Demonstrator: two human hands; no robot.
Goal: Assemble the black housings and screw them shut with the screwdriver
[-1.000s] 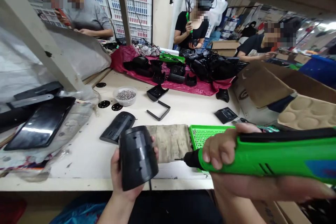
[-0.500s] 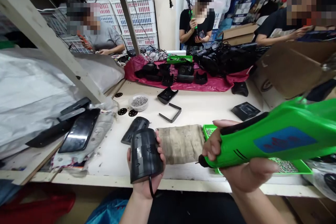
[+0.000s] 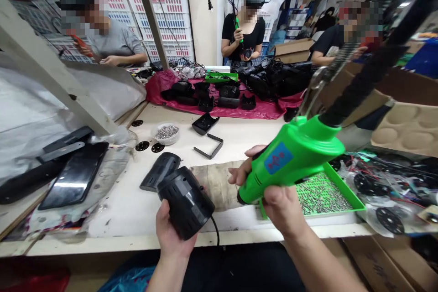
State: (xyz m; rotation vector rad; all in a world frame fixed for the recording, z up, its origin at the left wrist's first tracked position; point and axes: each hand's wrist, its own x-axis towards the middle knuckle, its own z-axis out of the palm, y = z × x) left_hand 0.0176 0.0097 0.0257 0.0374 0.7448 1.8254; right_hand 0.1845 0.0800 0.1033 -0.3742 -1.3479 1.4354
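Green and tilted, a power screwdriver point(image 3: 290, 155) fills the right hand point(image 3: 282, 207), fingers point(image 3: 237, 176) wrapped round it; the left hand point(image 3: 176, 239) grips a black corded housing point(image 3: 188, 203).

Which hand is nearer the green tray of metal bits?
Right hand: it grips a green tool by the left end of the tray; the left hand holds a black casing farther left.

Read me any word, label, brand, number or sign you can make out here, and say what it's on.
No text is legible.
Blue label on the green electric screwdriver: red marks, too blurred to read.
Cardboard box, lower right: dark marks, unreadable.
Stacked blue-and-white boxes, background: too small to read.
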